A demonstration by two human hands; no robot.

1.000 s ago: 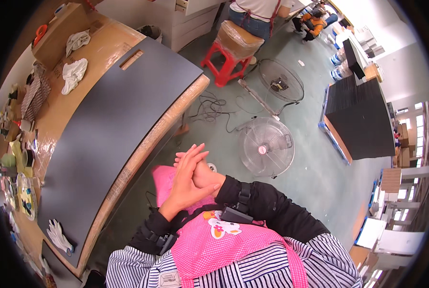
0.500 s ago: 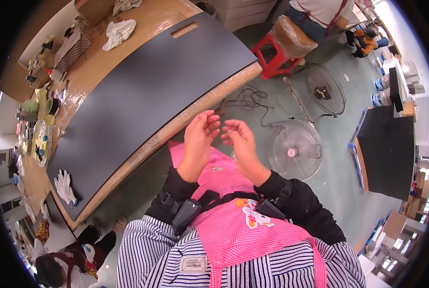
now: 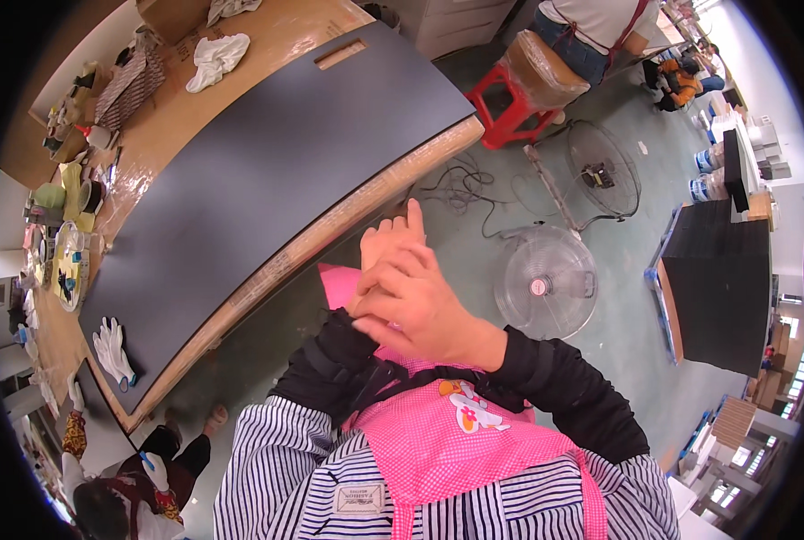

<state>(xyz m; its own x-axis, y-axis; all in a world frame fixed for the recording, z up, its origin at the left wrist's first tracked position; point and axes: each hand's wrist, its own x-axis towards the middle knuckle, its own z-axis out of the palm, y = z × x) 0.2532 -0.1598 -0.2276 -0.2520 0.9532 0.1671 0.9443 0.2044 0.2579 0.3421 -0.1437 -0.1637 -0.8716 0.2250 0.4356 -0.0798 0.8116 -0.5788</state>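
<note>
The right hand [image 3: 424, 306] lies flat over the left hand [image 3: 386, 247], fingers extended and holding nothing, above the pink checked apron [image 3: 447, 441], with the dark grey tabletop panel [image 3: 267, 171] untouched nearby.

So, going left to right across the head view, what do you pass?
White gloves → dark panel on the bench → the pressed-together hands, right hand over left hand → floor fan → black stack.

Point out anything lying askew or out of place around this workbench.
Two floor fans: one lies flat, face up, on the floor beside the clasped hands; another is tipped over by the red stool, loose cables trailing between them and the dark panel.
</note>
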